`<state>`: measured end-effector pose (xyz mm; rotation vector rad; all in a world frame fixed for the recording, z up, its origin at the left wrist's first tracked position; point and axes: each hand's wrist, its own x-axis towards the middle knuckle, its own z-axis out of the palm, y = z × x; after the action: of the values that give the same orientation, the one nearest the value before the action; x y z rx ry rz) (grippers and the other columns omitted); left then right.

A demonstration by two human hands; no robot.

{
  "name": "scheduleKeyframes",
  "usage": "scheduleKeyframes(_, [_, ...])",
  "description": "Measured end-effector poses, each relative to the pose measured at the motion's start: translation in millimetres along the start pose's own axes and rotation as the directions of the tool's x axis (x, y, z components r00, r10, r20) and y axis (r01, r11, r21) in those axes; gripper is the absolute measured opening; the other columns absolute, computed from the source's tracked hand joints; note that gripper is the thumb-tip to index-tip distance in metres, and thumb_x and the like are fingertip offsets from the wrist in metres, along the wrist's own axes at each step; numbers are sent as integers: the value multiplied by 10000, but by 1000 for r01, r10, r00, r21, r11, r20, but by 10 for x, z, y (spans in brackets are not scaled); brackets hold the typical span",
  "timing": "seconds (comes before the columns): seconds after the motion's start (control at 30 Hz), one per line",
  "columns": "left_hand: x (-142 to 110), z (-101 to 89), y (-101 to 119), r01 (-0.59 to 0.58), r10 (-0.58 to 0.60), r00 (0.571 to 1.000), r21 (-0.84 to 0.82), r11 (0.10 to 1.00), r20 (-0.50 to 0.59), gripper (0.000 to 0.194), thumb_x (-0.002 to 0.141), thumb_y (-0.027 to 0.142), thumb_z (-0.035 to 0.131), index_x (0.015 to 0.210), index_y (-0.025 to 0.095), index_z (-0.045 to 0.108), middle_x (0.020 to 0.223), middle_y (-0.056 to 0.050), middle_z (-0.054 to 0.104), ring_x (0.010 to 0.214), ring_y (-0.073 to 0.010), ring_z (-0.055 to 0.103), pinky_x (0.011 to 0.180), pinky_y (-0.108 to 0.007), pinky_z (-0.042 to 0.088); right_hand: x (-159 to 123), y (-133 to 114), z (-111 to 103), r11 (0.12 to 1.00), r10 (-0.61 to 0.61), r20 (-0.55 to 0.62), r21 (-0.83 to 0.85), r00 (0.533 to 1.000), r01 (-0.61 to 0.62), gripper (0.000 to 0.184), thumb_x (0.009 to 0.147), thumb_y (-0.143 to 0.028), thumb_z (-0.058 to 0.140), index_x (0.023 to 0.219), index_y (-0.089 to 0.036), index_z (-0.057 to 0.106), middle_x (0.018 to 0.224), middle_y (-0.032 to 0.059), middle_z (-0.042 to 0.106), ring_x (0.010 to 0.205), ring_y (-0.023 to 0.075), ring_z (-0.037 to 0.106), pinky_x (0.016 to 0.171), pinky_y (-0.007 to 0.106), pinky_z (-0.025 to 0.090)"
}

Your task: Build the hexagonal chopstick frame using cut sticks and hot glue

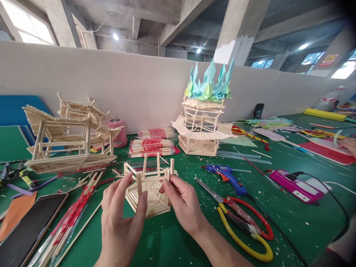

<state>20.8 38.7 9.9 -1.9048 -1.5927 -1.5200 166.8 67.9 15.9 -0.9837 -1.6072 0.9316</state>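
Note:
A small hexagonal model of wooden sticks (150,187), with upright posts and rails, sits on the green table (172,244) between my hands. My left hand (122,218) has its fingers spread around the model's left side, thumb against the front edge. My right hand (182,202) pinches a post at the model's right front corner with thumb and fingertips.
Larger stick buildings stand at the left (69,137) and at the back (201,129), the latter topped with paper flowers. Packs of sticks (151,146), a blue glue gun (226,176), red-and-yellow scissors (241,218), a pink device (294,185) and a phone (30,228) lie around. Another person's hand (347,144) shows far right.

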Motion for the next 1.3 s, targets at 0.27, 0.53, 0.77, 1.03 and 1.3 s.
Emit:
scheduleKeyframes(0.27, [276, -66, 69, -346, 347, 937, 208, 915, 33, 174, 771, 146, 613, 938, 191, 624, 933, -113, 610, 868, -284, 513, 744, -450, 370, -33, -27, -6, 999, 41, 25, 13, 999, -42, 310, 902, -369, 417, 683, -172, 512, 535, -69, 355, 472, 78, 327, 453, 203, 276])
scheduleKeyframes(0.53, [390, 38, 151, -412, 388, 910, 206, 888, 146, 118, 789, 157, 578, 870, 193, 655, 840, -55, 696, 871, -278, 495, 767, -442, 350, -40, -22, -8, 999, 28, 32, 21, 999, -28, 287, 900, -352, 431, 690, -175, 518, 533, -74, 316, 485, 82, 300, 463, 212, 261])
scheduleKeyframes(0.77, [394, 41, 77, -453, 420, 889, 217, 865, 185, 181, 786, 123, 551, 882, 253, 632, 819, -19, 703, 871, -273, 517, 767, -445, 303, -57, -26, -17, 1000, 14, 42, -4, 999, -14, 292, 904, -348, 414, 694, -179, 528, 529, -65, 331, 495, 89, 318, 461, 217, 267])
scheduleKeyframes(1.03, [391, 29, 77, -460, 423, 885, 218, 861, 194, 204, 782, 102, 546, 873, 265, 627, 810, -21, 693, 878, -274, 517, 762, -449, 322, -54, -37, -5, 1000, 24, 41, -9, 999, -24, 301, 896, -370, 413, 677, -189, 514, 510, -67, 328, 472, 93, 314, 443, 219, 266])
scheduleKeyframes(1.3, [199, -15, 69, -151, 160, 986, 189, 970, -35, 429, 773, 240, 591, 1187, 156, 511, 1006, -154, 563, 909, -304, 531, 784, -488, 401, -36, -31, -17, 1000, 11, -8, 2, 1000, -11, 301, 886, -370, 432, 678, -177, 530, 555, -52, 396, 499, 90, 397, 472, 200, 339])
